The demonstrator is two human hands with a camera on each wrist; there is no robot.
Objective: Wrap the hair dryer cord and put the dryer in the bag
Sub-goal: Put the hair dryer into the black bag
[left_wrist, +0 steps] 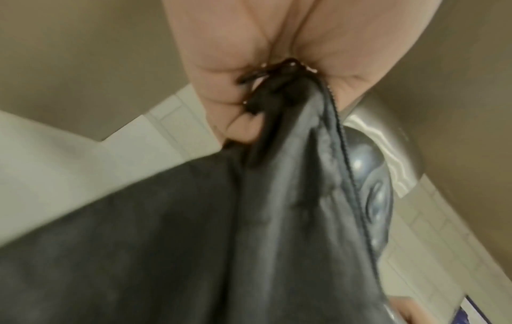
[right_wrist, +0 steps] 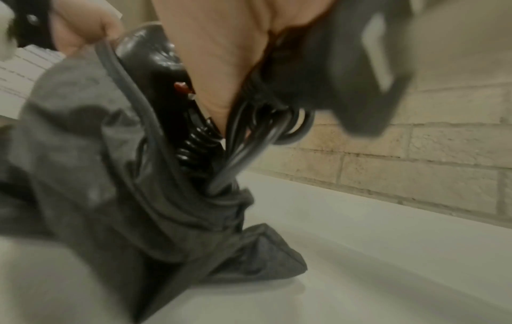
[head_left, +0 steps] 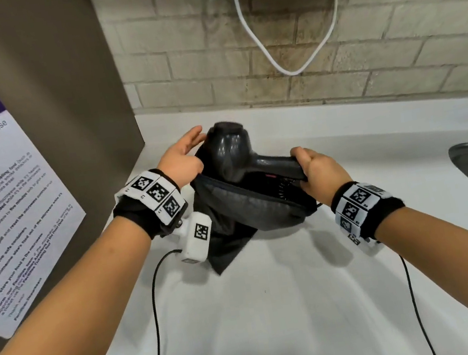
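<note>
Here right hand grips dryer handle.

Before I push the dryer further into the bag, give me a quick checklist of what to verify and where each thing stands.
1. Bag mouth held open: ok, left hand pinches its edge by the zipper.
2. Dryer gripped: ok, right hand holds the handle.
3. Cord wrapped: ok, coils bunched at the handle.
4. Dryer fully inside: not ok, its head sits above the opening.
5. Plug tucked in: cannot tell.
6. Bag resting on the counter: ok.
</note>
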